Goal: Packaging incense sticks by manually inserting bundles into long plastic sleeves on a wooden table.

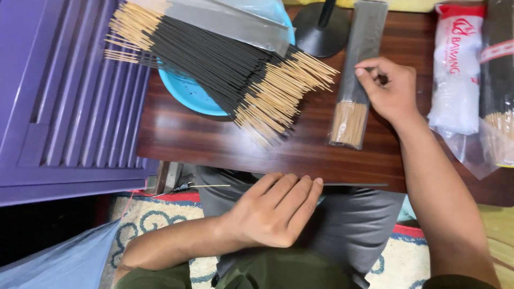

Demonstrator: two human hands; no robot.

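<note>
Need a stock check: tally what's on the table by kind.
Loose incense stick heaps: 1
Filled clear stick packets, under the right hand: 1
Blue bowls: 1
Black round stand bases: 1
White bags: 1
Total: 5

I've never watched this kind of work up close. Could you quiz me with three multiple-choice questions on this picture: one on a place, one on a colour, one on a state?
1. Where does the loose pile of incense sticks lie?
A. over the bowl
B. on the rug
C. in a lap

2. What colour is the bowl?
A. red
B. light blue
C. black

3. What is the right hand doing?
A. hanging free
B. gripping the bowl
C. touching the filled narrow packet

Answers: 1 A, the pile covers the bowl's top; 2 B, its rim shows blue; 3 C, fingertips rest on the packet.
</note>
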